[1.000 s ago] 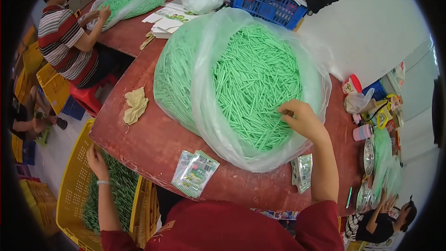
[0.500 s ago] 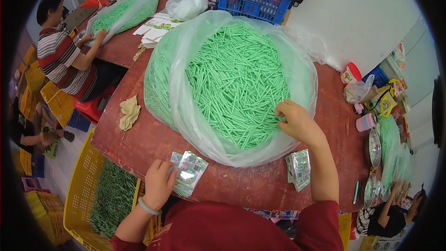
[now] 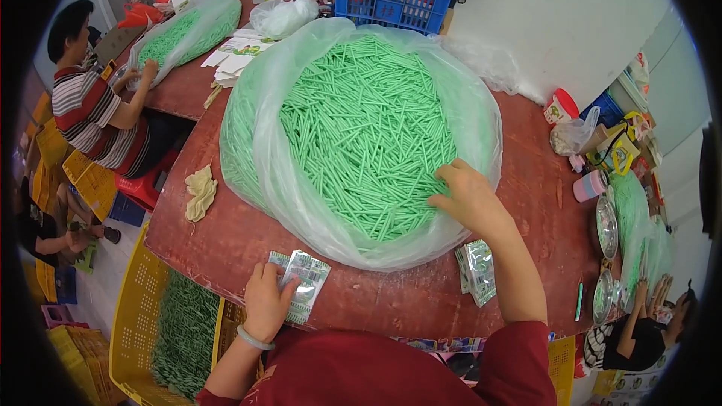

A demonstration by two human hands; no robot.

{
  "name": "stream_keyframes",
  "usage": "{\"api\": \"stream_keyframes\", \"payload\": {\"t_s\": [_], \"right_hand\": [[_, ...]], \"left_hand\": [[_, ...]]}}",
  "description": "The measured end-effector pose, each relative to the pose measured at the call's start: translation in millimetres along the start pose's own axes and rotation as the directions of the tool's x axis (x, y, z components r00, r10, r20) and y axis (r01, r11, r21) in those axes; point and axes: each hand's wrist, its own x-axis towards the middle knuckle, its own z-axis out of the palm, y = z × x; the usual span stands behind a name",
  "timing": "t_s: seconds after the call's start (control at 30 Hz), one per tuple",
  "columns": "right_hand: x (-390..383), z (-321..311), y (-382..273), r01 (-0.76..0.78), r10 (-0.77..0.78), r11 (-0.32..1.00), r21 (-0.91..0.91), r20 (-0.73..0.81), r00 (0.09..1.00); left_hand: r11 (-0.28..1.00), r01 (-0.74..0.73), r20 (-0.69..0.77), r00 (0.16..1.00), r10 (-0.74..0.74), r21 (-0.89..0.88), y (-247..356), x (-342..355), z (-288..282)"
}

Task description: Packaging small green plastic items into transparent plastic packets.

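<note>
Fingers of the right hand (image 3: pixel 470 199) are curling loosely into the green plastic sticks (image 3: pixel 361 135) filling the big clear bag (image 3: pixel 263 158), left hand (image 3: pixel 267 301) pinching a small printed foil packet (image 3: pixel 304 284) just below it, so I'd grab small bunches.

The right hand (image 3: pixel 470 199) has its fingertips buried in the green sticks (image 3: pixel 361 135), so they can't be seen. The left hand (image 3: pixel 267 301) covers part of the small packets (image 3: pixel 304 282). Their print is too tiny to make out.

Glossy clear plastic bag (image 3: pixel 301 203), matt green sticks (image 3: pixel 361 135), perhaps foil packets (image 3: pixel 304 286).
</note>
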Motion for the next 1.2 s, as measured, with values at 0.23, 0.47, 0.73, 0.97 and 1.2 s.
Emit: {"api": "stream_keyframes", "payload": {"t_s": [0.23,0.47,0.73,0.97,1.2], "right_hand": [[11.7,8.4,19.1,0.038,-0.048,0.995,0.095,0.108,0.993],[8.7,5.1,11.2,0.278,-0.297,0.945,0.171,0.098,0.950],[17.5,8.5,4.3,0.265,-0.255,0.964,-0.016,0.220,0.942],[15.9,16.2,16.1,0.269,-0.276,0.959,0.089,0.090,0.957],[18.0,16.0,26.6,0.296,-0.310,0.940,0.168,0.062,0.949]], "left_hand": [[0.987,0.035,0.056,0.998,-0.027,-0.159,-2.2,5.7,0.3],[0.969,0.049,-0.042,0.997,-0.061,-0.242,-7.2,4.0,0.1],[0.988,-0.125,-0.097,0.989,0.116,-0.094,-8.2,10.0,-5.6],[0.523,0.286,0.163,0.949,-0.270,-0.803,-23.9,5.3,-18.4],[-0.266,0.359,0.392,0.916,-0.081,-0.894,-34.3,4.8,-38.9]]}}
